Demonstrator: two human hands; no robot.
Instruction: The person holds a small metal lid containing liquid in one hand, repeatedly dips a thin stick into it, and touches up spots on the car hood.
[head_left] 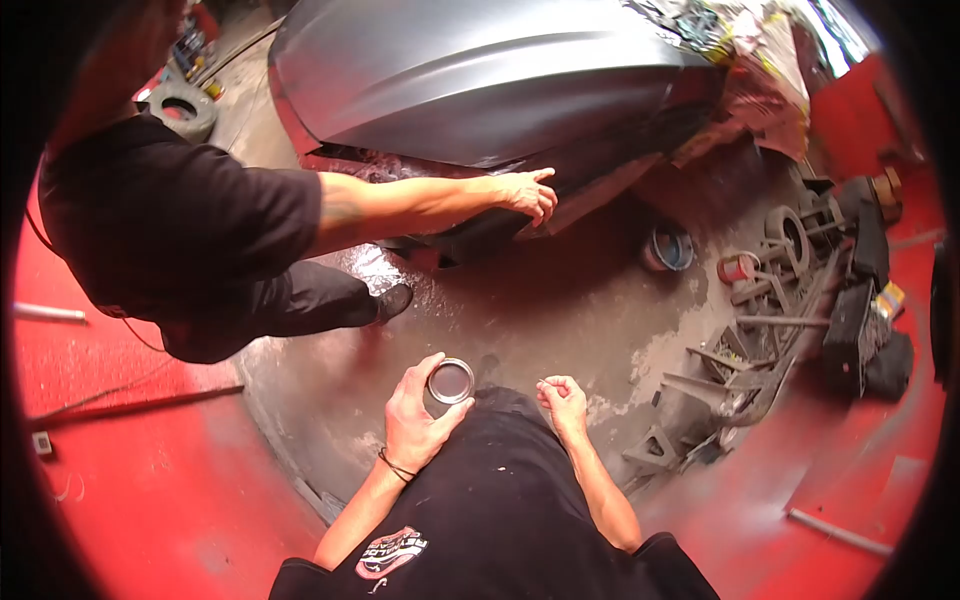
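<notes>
My left hand (pixel 412 420) is wrapped round a small round tin (pixel 451 381) with a shiny metal rim and a dark inside, seen from above. A dark band circles that wrist. My right hand (pixel 565 407) hovers apart from the tin, in front of my dark shirt, its fingers curled together in a pinch; whether anything is between them cannot be made out. Ahead, a co-worker's hand (pixel 530 196) reaches out to the front edge of a grey car body (pixel 480 80), fingers partly spread. I cannot tell if it touches the surface.
A co-worker in dark clothes (pixel 190 210) stands at the left. A bucket (pixel 668 248) and a red can (pixel 736 268) stand on the concrete floor (pixel 540 310). Metal parts (pixel 740 370) lie along the right wall. Plastic sheeting (pixel 765 90) covers part of the car. A tire (pixel 182 110) lies far left.
</notes>
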